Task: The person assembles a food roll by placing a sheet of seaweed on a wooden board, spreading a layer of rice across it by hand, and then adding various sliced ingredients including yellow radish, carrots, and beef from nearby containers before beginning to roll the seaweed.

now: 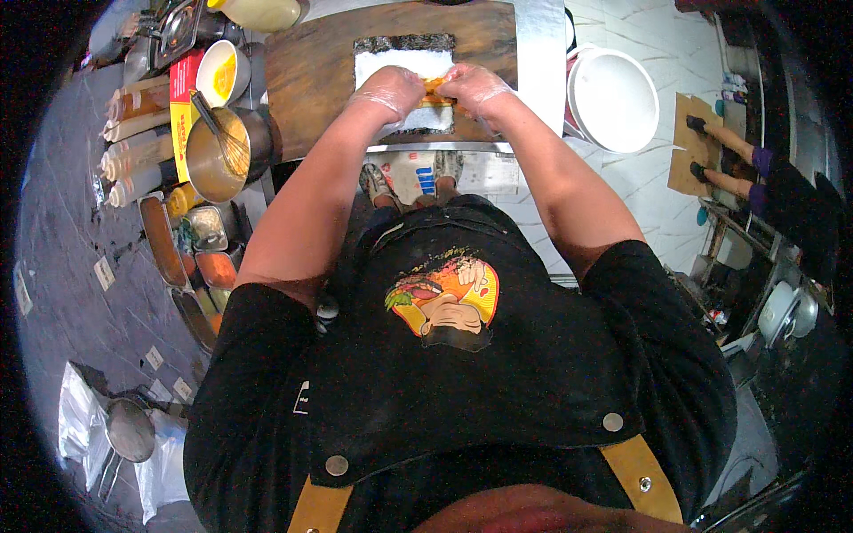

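Observation:
A sheet of seaweed (pixel 404 42) spread with white rice (pixel 391 62) lies on a brown cutting board (pixel 311 53). Strips of orange filling (pixel 434 99) run across the rice. My left hand (pixel 400 91), in a clear plastic glove, has its fingers closed at the left end of the filling. From the other side my right hand (pixel 477 89), gloved the same way, pinches the filling with its fingertips. Both hands rest low over the rice, close together. Their palms hide part of the sheet.
At the left stand a white bowl (pixel 211 71) of orange food, a metal pot (pixel 200 160) with a whisk (pixel 233 151), squeeze bottles (pixel 133 147) and food trays (pixel 213 266). A white round tub (pixel 615 98) is at the right. Beyond it, another person's legs (pixel 729 138) stand on cardboard (pixel 684 147).

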### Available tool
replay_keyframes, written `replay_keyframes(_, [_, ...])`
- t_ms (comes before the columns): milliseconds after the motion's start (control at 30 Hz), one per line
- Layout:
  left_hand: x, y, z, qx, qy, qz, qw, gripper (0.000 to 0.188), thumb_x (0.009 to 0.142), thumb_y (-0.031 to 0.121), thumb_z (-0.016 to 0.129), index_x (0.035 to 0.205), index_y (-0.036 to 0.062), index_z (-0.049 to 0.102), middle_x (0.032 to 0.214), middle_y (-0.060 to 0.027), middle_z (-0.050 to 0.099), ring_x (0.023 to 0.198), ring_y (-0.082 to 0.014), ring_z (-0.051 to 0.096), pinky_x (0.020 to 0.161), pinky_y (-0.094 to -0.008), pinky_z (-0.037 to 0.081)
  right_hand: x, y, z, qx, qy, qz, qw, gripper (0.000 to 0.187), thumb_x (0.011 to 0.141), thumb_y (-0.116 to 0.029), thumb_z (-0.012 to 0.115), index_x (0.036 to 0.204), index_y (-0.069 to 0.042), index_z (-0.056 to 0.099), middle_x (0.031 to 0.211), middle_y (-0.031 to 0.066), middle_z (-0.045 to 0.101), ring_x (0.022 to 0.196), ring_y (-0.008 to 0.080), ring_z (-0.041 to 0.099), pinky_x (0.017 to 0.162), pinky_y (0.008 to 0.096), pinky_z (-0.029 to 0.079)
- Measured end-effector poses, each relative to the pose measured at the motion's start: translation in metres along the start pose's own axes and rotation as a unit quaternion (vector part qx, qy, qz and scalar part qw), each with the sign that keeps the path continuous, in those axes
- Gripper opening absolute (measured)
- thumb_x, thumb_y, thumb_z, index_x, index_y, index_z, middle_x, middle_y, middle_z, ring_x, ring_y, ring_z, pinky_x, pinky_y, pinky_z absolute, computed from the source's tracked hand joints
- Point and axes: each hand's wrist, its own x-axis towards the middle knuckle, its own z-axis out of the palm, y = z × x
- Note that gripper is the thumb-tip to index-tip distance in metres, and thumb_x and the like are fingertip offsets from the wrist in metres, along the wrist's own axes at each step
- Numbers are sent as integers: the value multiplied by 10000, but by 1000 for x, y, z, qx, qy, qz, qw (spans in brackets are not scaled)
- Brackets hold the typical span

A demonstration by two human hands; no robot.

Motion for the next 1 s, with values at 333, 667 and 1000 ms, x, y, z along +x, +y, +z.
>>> replay_keyframes(333, [-19, -3, 6, 74, 154, 50, 984, 371, 982, 304, 675, 1280, 134, 815, 1284, -200, 757, 1215, -397, 714, 1104, -489, 564, 0, -12, -6, -273, 79, -103, 953, 331, 1004, -257, 612, 1117, -13, 806, 1142, 291, 783, 1074, 442, 772, 985, 516, 601])
replay_keyframes(667, [-16, -11, 17, 225, 105, 83, 965, 263, 886, 186, 698, 1100, 68, 796, 1160, -201, 753, 1089, -386, 735, 924, -518, 626, 20, 3, 0, -407, 50, -136, 902, 391, 1047, -298, 582, 1228, 10, 739, 1268, 300, 738, 1203, 469, 711, 1066, 569, 560])
replay_keyframes(1000, [-107, -19, -20, 4, 207, 103, 973, 378, 947, 229, 703, 1290, 96, 789, 1242, -173, 745, 1253, -382, 674, 1099, -513, 533, -32, -30, -13, -292, 113, -136, 940, 331, 972, -386, 751, 1037, -61, 743, 1027, 234, 771, 989, 433, 747, 889, 516, 584])
